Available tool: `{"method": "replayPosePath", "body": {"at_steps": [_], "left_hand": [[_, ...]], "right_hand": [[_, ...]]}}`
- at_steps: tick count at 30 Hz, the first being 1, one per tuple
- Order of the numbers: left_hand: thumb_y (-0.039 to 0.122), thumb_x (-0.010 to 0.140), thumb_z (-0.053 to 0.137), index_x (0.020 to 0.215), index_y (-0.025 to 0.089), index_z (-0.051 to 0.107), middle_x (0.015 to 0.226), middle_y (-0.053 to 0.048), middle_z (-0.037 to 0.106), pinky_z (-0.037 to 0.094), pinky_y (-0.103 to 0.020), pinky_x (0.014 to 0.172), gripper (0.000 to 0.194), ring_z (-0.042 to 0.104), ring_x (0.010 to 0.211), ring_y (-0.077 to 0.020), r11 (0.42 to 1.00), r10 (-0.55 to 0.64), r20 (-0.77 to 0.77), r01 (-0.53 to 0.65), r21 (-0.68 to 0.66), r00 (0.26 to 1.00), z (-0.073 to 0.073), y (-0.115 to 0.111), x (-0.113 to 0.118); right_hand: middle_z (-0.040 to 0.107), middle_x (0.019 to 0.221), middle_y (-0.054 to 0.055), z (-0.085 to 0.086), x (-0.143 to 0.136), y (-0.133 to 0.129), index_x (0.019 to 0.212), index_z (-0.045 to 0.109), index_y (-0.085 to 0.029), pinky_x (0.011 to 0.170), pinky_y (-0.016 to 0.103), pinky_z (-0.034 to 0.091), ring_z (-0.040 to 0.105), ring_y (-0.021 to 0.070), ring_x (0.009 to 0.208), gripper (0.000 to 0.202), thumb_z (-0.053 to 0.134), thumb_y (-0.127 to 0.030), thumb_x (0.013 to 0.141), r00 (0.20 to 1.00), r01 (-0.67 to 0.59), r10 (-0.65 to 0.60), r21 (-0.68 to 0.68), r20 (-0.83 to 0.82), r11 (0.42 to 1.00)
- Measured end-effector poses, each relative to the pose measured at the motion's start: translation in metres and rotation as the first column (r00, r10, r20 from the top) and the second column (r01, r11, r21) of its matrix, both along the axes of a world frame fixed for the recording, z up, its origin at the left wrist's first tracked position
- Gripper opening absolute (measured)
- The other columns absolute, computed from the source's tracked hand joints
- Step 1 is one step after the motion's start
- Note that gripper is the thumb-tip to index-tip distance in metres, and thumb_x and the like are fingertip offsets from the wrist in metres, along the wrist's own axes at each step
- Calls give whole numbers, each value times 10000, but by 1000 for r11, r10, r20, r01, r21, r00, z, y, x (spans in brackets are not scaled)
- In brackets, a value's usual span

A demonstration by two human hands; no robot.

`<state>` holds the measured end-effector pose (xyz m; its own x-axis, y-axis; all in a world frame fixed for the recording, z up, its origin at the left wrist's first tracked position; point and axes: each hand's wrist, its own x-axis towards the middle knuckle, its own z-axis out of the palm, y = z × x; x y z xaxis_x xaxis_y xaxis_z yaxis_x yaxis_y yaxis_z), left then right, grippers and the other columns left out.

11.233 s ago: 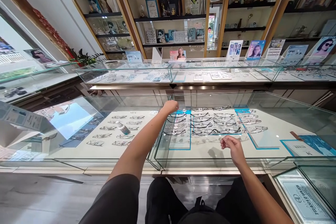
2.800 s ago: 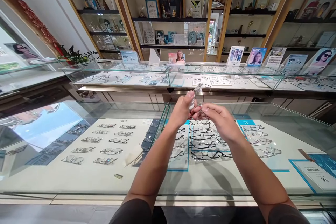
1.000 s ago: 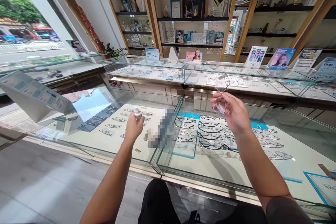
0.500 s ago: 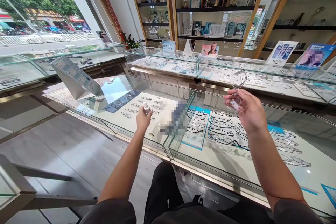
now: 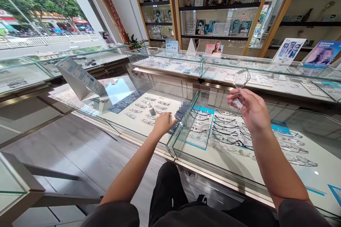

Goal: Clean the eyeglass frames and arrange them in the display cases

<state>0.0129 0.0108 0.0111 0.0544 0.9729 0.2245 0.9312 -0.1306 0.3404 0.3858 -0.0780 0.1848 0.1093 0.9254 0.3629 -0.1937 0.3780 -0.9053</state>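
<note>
My right hand (image 5: pixel 252 108) is raised over the right-hand case, its fingers closed on a pair of thin-rimmed eyeglasses (image 5: pixel 242 79) held on end, one lens above the other. Low over the glass counter, my left hand (image 5: pixel 163 125) is empty, its fingers stretched out and the thumb apart. A small white bottle (image 5: pixel 150 109) stands on the glass just beyond it. Right of the fingertips lies a dark blue, partly blurred item (image 5: pixel 183 113); its kind is not clear. I cannot tell if the hand touches it.
Rows of eyeglass frames (image 5: pixel 225 129) lie inside the glass display case (image 5: pixel 174 154). A tilted display board (image 5: pixel 80 78) and a mirror (image 5: pixel 118 90) stand at the left. Another showcase (image 5: pixel 202 69) runs behind. A stool (image 5: pixel 29 188) is at lower left.
My left hand has set the white bottle upright on the glass, let go of it and moved right toward the blurred item. My right hand still holds the eyeglasses in nearly the same place.
</note>
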Motion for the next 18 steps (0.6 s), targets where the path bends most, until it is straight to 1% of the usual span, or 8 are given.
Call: {"method": "replayPosePath", "body": {"at_steps": [2, 5, 8, 11, 12, 14, 16, 18], "left_hand": [[437, 915, 725, 1274, 156, 739, 1255, -202, 773, 539, -492, 1006, 457, 692, 1234, -434, 999, 3, -22, -4, -40, 1000, 1, 5, 0], [328, 891, 729, 1222, 195, 770, 1205, -160, 789, 541, -450, 964, 359, 711, 1197, -402, 998, 0, -32, -2, -59, 999, 3, 5, -3], [288, 880, 725, 1203, 213, 768, 1124, -130, 796, 534, -417, 910, 334, 727, 1139, -371, 998, 7, -21, -8, -63, 1000, 6, 1, -7], [287, 877, 725, 1218, 209, 740, 1040, -104, 792, 511, -388, 823, 349, 737, 1024, -337, 997, 22, 9, -22, -69, 1000, 6, -3, -9], [290, 873, 727, 1186, 212, 735, 1013, -94, 786, 499, -377, 795, 322, 735, 979, -322, 997, 24, 20, -23, -70, 1000, 7, -5, -10], [311, 874, 724, 1062, 222, 720, 974, -81, 767, 480, -363, 765, 208, 719, 924, -300, 998, 20, 42, -17, -62, 999, 8, -9, -11], [363, 900, 698, 965, 226, 680, 1012, -96, 745, 476, -365, 776, 153, 704, 961, -305, 999, 13, 69, -11, -31, 998, 12, -13, -12], [431, 940, 653, 968, 230, 644, 1105, -117, 728, 485, -377, 815, 203, 688, 1055, -323, 1000, 4, 105, -5, 10, 994, 19, -16, -14]], "right_hand": [[832, 977, 58, 0, 0, -1, 955, 840, -293, 896, 442, 636, 769, 251, 933, 188, 721, -438, 957, 1000, -9, 9, 3, 8, 1000], [835, 984, 56, 0, 1, -1, 966, 838, -298, 909, 448, 634, 773, 253, 939, 191, 722, -449, 961, 1000, -18, 18, 0, 12, 1000], [835, 978, 53, 0, 1, -1, 966, 842, -297, 904, 437, 630, 769, 243, 935, 189, 730, -449, 955, 1000, -26, 26, -1, 0, 1000], [832, 960, 52, 1, 0, -1, 951, 847, -289, 894, 423, 624, 764, 233, 925, 190, 737, -444, 944, 999, -33, 33, -9, -11, 999], [832, 961, 53, 1, -1, -1, 946, 846, -287, 891, 423, 623, 764, 233, 925, 189, 741, -444, 937, 999, -30, 30, -13, -11, 999], [832, 967, 55, 2, -1, -2, 942, 844, -287, 886, 426, 623, 768, 239, 929, 190, 752, -452, 925, 1000, -24, 24, -17, -3, 1000], [832, 971, 56, 2, -2, -2, 945, 840, -288, 889, 431, 621, 771, 244, 937, 200, 763, -470, 918, 1000, -26, 26, -16, 7, 1000], [829, 963, 56, 1, -1, -2, 955, 838, -285, 901, 436, 620, 772, 245, 942, 224, 768, -496, 920, 999, -33, 34, -16, 21, 999]]}}
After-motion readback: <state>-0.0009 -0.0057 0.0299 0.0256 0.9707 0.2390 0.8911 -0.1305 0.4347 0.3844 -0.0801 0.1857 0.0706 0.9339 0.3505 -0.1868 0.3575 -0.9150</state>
